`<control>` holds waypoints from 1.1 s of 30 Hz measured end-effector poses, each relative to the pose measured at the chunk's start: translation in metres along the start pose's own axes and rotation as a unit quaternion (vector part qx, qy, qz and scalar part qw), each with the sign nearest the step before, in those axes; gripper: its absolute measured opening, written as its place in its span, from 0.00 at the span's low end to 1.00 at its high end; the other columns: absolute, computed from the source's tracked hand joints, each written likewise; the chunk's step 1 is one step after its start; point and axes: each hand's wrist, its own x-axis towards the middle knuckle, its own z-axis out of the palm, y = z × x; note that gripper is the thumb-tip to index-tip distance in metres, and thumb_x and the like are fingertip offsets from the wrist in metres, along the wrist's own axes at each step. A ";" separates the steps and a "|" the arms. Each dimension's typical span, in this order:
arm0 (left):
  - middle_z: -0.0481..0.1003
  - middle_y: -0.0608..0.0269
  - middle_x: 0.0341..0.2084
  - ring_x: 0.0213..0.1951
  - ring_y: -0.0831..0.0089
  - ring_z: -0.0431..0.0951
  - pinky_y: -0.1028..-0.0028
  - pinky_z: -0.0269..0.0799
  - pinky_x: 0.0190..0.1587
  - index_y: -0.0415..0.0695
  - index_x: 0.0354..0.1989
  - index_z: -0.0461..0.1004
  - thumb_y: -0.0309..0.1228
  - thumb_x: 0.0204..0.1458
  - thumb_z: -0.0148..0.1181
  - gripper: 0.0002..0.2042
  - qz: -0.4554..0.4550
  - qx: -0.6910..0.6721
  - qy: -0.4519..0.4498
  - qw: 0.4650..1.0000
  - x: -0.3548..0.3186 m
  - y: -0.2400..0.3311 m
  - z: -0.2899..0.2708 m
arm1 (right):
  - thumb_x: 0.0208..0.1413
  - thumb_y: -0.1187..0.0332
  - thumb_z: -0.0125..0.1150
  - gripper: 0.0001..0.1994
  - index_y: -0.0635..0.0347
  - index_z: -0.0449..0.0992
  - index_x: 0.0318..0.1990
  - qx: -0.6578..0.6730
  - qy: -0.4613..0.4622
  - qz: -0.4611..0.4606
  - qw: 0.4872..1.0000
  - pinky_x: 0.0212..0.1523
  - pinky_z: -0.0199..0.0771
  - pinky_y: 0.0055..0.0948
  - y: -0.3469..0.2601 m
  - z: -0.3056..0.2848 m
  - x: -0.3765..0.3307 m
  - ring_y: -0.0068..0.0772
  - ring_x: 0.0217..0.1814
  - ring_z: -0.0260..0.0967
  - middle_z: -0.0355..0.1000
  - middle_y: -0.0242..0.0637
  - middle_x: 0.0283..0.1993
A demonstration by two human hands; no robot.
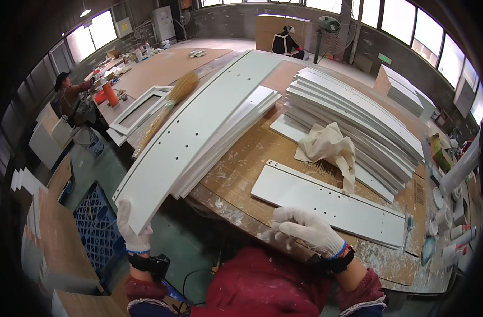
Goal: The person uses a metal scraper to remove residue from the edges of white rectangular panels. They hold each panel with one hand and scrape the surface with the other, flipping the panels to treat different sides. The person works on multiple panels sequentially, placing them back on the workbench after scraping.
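Note:
My left hand (133,227), in a white knit glove, grips the near end of a long white panel (186,140) with small dark holes. That panel lies aslant over a stack of white panels (236,134), its near end jutting past the table edge. My right hand (307,230), gloved too, is over the front edge with its fingers curled; whatever they hold, if anything, is hidden. Just beyond it a shorter white panel (326,203) with a row of holes lies flat on cardboard. A crumpled cream cloth (328,149) rests behind, against a taller stack of white panels (352,113).
A straw brush (180,89) and white frame (141,108) lie left of the long panel. Bottles and tubs (455,240) crowd the right side. One person (75,103) stands at the left; another (287,43) is at the back. A blue plastic pallet (98,232) is at lower left.

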 end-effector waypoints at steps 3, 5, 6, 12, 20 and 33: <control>0.77 0.58 0.33 0.21 0.75 0.78 0.83 0.70 0.15 0.37 0.48 0.69 0.34 0.60 0.54 0.14 -0.002 0.043 -0.055 0.998 0.025 -0.007 0.010 | 0.60 0.64 0.56 0.18 0.67 0.69 0.52 -0.011 0.037 0.041 0.998 0.35 0.76 0.24 0.007 -0.014 -0.017 0.24 0.40 0.72 0.72 0.38 0.44; 0.77 0.58 0.34 0.22 0.74 0.78 0.82 0.71 0.16 0.37 0.49 0.69 0.35 0.60 0.54 0.15 -0.021 0.047 -0.049 0.997 0.038 -0.020 0.013 | 0.60 0.64 0.56 0.16 0.67 0.70 0.49 0.012 0.067 0.053 0.996 0.34 0.74 0.21 0.011 -0.019 -0.028 0.21 0.36 0.70 0.72 0.34 0.40; 0.77 0.58 0.34 0.23 0.74 0.79 0.82 0.71 0.16 0.37 0.49 0.69 0.35 0.60 0.54 0.15 -0.029 0.049 -0.054 0.997 0.043 -0.025 0.013 | 0.60 0.64 0.57 0.15 0.67 0.70 0.47 0.023 0.082 0.058 0.995 0.33 0.73 0.20 0.014 -0.021 -0.033 0.19 0.35 0.69 0.72 0.33 0.38; 0.77 0.60 0.36 0.28 0.73 0.80 0.77 0.74 0.19 0.38 0.50 0.68 0.36 0.60 0.54 0.16 -0.077 0.073 -0.065 0.992 0.052 -0.048 0.024 | 0.59 0.67 0.55 0.16 0.69 0.69 0.50 0.046 0.124 0.091 0.987 0.34 0.76 0.24 0.032 -0.032 -0.046 0.25 0.38 0.72 0.72 0.37 0.42; 0.77 0.57 0.39 0.27 0.70 0.81 0.76 0.75 0.19 0.43 0.55 0.67 0.40 0.60 0.54 0.19 -0.140 0.198 0.000 0.970 0.057 -0.043 0.058 | 0.60 0.68 0.55 0.17 0.71 0.68 0.51 0.077 0.119 0.074 0.987 0.32 0.73 0.18 0.027 -0.043 -0.040 0.21 0.36 0.70 0.72 0.36 0.41; 0.79 0.58 0.35 0.34 0.73 0.78 0.77 0.74 0.36 0.38 0.48 0.73 0.41 0.58 0.55 0.19 -0.071 0.418 -0.188 0.886 -0.005 0.021 0.086 | 0.62 0.67 0.56 0.17 0.57 0.69 0.57 0.082 0.370 0.019 0.925 0.38 0.74 0.23 0.050 -0.098 -0.144 0.27 0.40 0.71 0.73 0.40 0.50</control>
